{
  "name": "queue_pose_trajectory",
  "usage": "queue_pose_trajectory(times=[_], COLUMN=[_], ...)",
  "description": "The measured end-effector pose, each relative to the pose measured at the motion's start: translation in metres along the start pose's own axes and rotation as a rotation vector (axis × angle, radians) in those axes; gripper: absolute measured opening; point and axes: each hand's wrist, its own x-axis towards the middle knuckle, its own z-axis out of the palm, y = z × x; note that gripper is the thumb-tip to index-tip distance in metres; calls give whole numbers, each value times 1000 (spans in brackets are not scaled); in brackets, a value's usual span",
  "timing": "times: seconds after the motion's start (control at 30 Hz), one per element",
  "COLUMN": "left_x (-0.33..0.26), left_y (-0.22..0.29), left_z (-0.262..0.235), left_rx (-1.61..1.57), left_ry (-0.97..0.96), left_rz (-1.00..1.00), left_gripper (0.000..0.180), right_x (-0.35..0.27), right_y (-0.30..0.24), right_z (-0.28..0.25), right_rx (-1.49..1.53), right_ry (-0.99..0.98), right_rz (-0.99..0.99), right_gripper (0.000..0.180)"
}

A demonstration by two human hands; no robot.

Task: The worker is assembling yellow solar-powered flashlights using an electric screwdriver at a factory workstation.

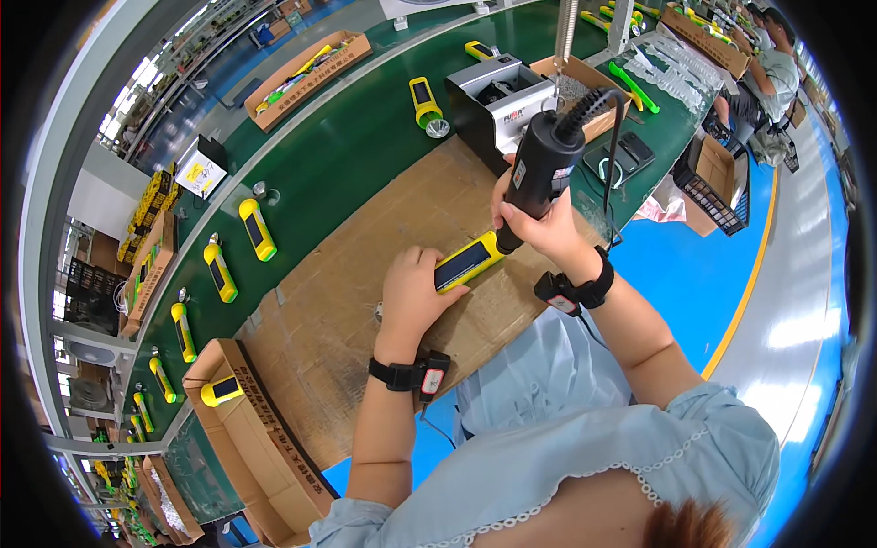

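1. A long cardboard box (311, 62) at the far side of the green belt (347, 146) holds yellow and green parts. An open carton (265, 447) at the person's left carries one yellow flashlight (220, 391) on its flap. A black wire basket (708, 178) stands to the right of the bench, with a brown box inside it.

2. A small cardboard box (585, 91) of grey, fine contents sits just behind the black-and-silver machine (498, 100); what the contents are cannot be told.

3. At the centre, a yellow flashlight with a dark panel (466, 261) lies on a cardboard sheet (365, 301) that covers the bench. Its body is bright yellow, its upper face a black rectangular panel, and it lies slantwise, one end toward the tool.

4. The left hand (413, 290) is closed over the near end of that flashlight, fingers wrapped on it and pressing it to the cardboard.

5. The right hand (546, 228) is closed in a firm grip around a black electric screwdriver (541, 173), held tilted with its tip meeting the flashlight's far end; a coiled cable (592, 105) runs up from its top.

6. More yellow flashlights (258, 230) lie in a row along the belt to the left. Another person (772, 68) sits at the far right end of the line.
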Motion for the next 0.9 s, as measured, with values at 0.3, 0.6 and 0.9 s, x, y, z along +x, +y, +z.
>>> queue_pose_trajectory(times=[0.3, 0.6, 0.9], left_x=[0, 0, -2], left_y=[2, 6, -2], left_z=[1, 1, -6], left_rx=[3, 38, -95], left_ry=[-14, 16, -137], left_rz=[-46, -2, 129], left_gripper=[45, 39, 40], right_x=[-9, -14, 65], right_y=[2, 0, -46], right_z=[6, 10, -57], right_rx=[-99, -294, -486], right_ry=[73, 158, 520], right_rz=[-7, 4, -465], right_gripper=[54, 54, 50])
